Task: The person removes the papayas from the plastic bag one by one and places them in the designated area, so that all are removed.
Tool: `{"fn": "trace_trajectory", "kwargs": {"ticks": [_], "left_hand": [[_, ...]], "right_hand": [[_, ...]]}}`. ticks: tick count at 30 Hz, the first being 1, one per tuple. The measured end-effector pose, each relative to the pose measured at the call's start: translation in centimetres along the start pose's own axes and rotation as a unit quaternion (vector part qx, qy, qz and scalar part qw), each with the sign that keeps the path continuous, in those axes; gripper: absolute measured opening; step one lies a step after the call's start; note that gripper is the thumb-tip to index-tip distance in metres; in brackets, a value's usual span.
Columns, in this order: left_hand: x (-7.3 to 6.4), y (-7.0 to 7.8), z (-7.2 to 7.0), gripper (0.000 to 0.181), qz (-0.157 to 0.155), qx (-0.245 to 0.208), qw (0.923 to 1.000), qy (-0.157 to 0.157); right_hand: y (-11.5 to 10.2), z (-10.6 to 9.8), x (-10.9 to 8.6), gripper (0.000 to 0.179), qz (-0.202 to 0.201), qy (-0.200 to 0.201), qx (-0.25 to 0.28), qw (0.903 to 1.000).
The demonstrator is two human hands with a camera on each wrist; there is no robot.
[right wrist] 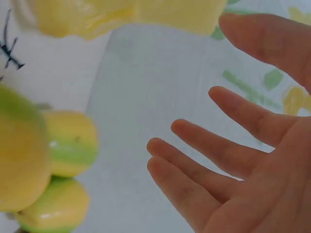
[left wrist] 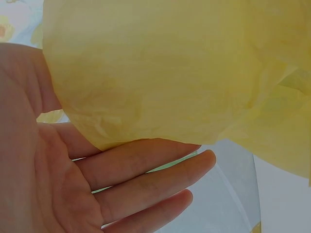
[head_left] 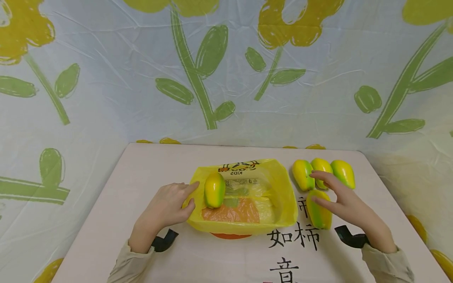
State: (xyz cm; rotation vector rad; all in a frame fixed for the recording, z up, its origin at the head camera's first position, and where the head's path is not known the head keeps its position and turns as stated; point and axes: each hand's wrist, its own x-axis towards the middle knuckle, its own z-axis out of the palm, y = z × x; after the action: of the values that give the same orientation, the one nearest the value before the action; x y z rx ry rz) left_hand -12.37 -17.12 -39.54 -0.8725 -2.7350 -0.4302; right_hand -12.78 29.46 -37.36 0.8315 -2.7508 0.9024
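A yellow plastic bag (head_left: 244, 226) lies with its wide mouth open on the table, and a yellow-green mango (head_left: 214, 190) shows within the mouth's left side. My left hand (head_left: 170, 204) is at the bag's left rim, index finger and thumb spread over it. In the left wrist view the yellow plastic (left wrist: 155, 73) overlaps part of that hand, and the other fingers (left wrist: 155, 182) are straight. My right hand (head_left: 348, 200) hovers over the mangoes on the right, fingers spread and holding nothing. Nearest beneath it is one mango (head_left: 319, 210); in the right wrist view a mango (right wrist: 22, 150) appears left of the fingertips.
Behind the nearest mango, three more stand in a row: a left one (head_left: 301, 175), a middle one (head_left: 321, 167) and a right one (head_left: 343, 173). Black characters (head_left: 293, 237) mark the pale table (head_left: 205, 259). Flower-printed cloth (head_left: 141, 110) encloses the back and sides.
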Motion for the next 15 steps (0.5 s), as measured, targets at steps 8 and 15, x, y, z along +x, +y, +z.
{"fn": "trace_trajectory", "kwargs": {"ticks": [8,15], "left_hand": [[-0.1,0.1,-0.1,0.040,-0.003,-0.003,0.9999,-0.010],[0.0,0.1,-0.2,0.041,0.000,-0.004,1.0000,-0.007]], "right_hand": [[-4.3,-0.9,4.0,0.045,-0.064,-0.016,-0.025,0.9975],[-8.5,-0.6,7.9,0.035,-0.115,-0.098,-0.026,0.9882]]}}
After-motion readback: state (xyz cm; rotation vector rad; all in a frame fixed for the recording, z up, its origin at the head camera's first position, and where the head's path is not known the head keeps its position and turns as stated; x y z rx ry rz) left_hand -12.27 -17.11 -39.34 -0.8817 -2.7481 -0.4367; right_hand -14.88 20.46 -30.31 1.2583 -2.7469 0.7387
